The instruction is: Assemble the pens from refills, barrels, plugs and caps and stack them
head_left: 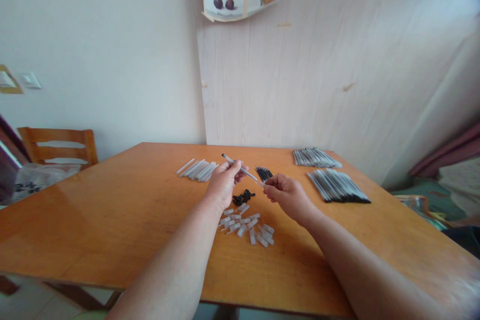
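My left hand (227,180) is closed round a pen (243,171), a pale translucent barrel with a dark end pointing up and left. Its tip slants down toward my right hand (283,192), whose thumb and fingers pinch a small translucent pen cap (261,184) at that tip. Whether the cap is seated on the pen I cannot tell. Just below my hands lie a small heap of black plugs (243,197) and a scatter of translucent caps (245,222). Behind my right hand are several thin black refills (264,174).
Empty pale barrels (197,170) lie left of my hands on the wooden table (123,210). Two rows of pens, a near row (337,186) and a far row (317,157), lie at the right. A wooden chair (60,142) stands beyond the left edge; the wall (258,85) rises behind.
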Available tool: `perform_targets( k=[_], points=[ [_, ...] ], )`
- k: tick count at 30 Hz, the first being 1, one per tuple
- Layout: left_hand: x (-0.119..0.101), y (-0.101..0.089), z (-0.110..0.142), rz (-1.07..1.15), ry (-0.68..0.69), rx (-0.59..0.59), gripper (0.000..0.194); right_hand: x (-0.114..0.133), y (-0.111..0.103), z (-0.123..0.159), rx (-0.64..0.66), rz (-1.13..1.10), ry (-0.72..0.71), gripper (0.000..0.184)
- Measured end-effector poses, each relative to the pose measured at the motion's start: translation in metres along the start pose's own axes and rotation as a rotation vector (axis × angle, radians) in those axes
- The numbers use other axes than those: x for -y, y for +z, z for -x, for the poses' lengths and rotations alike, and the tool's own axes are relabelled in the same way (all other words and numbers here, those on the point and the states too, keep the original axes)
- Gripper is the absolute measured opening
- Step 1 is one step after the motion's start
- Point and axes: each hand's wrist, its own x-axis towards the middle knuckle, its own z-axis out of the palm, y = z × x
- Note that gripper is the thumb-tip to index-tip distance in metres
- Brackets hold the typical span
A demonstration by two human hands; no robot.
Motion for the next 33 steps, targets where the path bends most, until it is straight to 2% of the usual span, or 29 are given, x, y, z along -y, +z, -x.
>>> perform_targets(
  k=[14, 20, 24, 33],
  points=[
    [0.013, 0.002, -0.001, -0.006, -0.023, 0.041, 0.034, 0.001, 0.005, 0.001, -0.008, -0.085, -0.006, 0.013],
    [0.013, 0.004, 0.001, 0.008, -0.046, 0.047, 0.033, -0.003, 0.006, -0.001, -0.014, -0.112, -0.04, 0.019],
    [0.011, 0.007, 0.004, -0.01, -0.052, 0.068, 0.032, -0.002, 0.005, 0.0, -0.036, -0.092, -0.051, 0.021],
    [0.009, 0.017, 0.015, 0.036, -0.014, 0.034, 0.034, 0.004, 0.001, 0.004, -0.105, 0.054, -0.118, 0.021]
  ],
)
